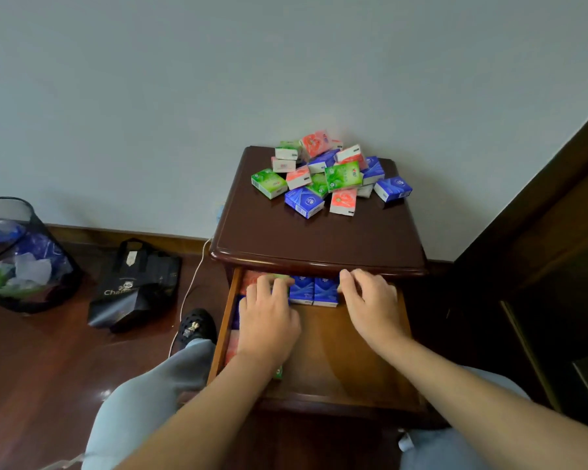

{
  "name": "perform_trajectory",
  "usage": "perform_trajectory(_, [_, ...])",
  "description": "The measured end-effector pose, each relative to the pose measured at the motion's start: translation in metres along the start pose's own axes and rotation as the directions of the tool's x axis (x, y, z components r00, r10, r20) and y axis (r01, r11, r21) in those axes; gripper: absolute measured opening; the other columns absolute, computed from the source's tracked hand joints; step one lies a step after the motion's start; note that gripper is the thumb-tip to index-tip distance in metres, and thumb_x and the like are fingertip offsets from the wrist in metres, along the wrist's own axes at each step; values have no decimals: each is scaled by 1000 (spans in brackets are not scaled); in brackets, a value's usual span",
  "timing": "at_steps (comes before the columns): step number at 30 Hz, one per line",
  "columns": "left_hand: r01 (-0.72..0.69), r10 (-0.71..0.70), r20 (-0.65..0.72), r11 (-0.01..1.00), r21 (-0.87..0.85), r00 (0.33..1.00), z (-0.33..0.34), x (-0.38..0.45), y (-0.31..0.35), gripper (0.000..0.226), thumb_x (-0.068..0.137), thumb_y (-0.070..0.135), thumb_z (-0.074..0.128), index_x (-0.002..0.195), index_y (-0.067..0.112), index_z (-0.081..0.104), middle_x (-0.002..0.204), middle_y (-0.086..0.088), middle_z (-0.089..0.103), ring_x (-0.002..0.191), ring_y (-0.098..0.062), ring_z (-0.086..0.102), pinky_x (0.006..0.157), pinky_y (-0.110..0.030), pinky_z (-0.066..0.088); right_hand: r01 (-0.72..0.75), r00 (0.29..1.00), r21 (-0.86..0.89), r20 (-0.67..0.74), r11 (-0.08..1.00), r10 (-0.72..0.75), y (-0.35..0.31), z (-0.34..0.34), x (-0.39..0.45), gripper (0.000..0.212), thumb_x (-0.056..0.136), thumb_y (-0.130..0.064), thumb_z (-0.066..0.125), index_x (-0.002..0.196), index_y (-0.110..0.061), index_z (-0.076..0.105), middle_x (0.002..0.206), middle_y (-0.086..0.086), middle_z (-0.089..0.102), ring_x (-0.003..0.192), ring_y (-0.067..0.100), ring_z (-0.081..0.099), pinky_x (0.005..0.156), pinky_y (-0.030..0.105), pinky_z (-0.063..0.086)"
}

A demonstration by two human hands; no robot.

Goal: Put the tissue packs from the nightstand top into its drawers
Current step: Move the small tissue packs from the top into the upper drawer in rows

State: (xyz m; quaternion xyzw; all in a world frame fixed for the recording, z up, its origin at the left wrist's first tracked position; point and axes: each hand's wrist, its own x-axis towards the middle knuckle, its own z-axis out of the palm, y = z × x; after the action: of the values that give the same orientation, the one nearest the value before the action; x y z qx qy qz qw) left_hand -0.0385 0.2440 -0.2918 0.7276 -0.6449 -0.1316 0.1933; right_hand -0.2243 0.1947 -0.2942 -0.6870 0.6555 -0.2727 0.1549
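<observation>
1. Drawer point(353, 351) standing pulled out under nightstand point(316, 232); blue packs point(314, 290) sitting upright along its back.
2. Left hand point(269, 317) lying flat on packs at drawer's left, fingers extended, gripping nothing.
3. Right hand point(370, 300) touching the blue packs' right end, fingers slightly bent; grip unclear.
4. Pile point(330, 174) of packs lying heaped on the nightstand's rear.
5. Bag point(133, 290) and bin point(21, 256) sitting on floor, left.

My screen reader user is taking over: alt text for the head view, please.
Both hands, left hand and right hand, arrange tissue packs in the nightstand's open top drawer. A pile of packs remains on the nightstand top.
</observation>
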Motion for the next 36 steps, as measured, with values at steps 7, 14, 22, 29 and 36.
perform_trajectory(7, [-122,123,19,991,-47,992,-24,80,30,45,98,22,52,142,25,47,143,0,45,126,-23,47,104,-41,44,-245,965,360,4,900,261,-7,-22,92,51,95,-46,70,136,-23,51,130,-2,49,103,13,60,91,32,56])
perform_trajectory(14, [-127,128,18,992,-17,992,3,122,26,67,104,37,48,162,20,20,164,-7,24,149,-28,29,121,-40,29,-93,982,300,-128,949,137,-4,12,148,80,83,-49,81,147,-40,34,149,5,32,135,19,36,105,32,39])
perform_trajectory(22, [14,-12,-180,1000,5,984,28,174,28,93,98,63,47,163,9,9,169,-12,19,156,-27,19,125,-41,20,-213,901,410,-270,887,341,-3,38,210,85,73,-75,75,136,-22,55,141,1,43,136,18,40,107,35,42])
perform_trajectory(29, [-20,21,-291,1000,5,956,36,194,29,77,96,62,54,155,18,32,158,-7,37,144,-28,38,117,-44,31,-278,853,393,-319,877,413,-6,46,228,78,67,-82,71,122,-28,62,130,-5,51,126,14,51,95,36,53])
perform_trajectory(36, [-64,30,-307,993,-99,951,31,190,22,79,85,55,67,147,16,38,138,-5,48,120,-26,48,105,-40,42,-211,900,532,-221,820,375,1,36,215,58,72,-75,71,103,-28,62,120,-8,54,112,11,60,86,32,56])
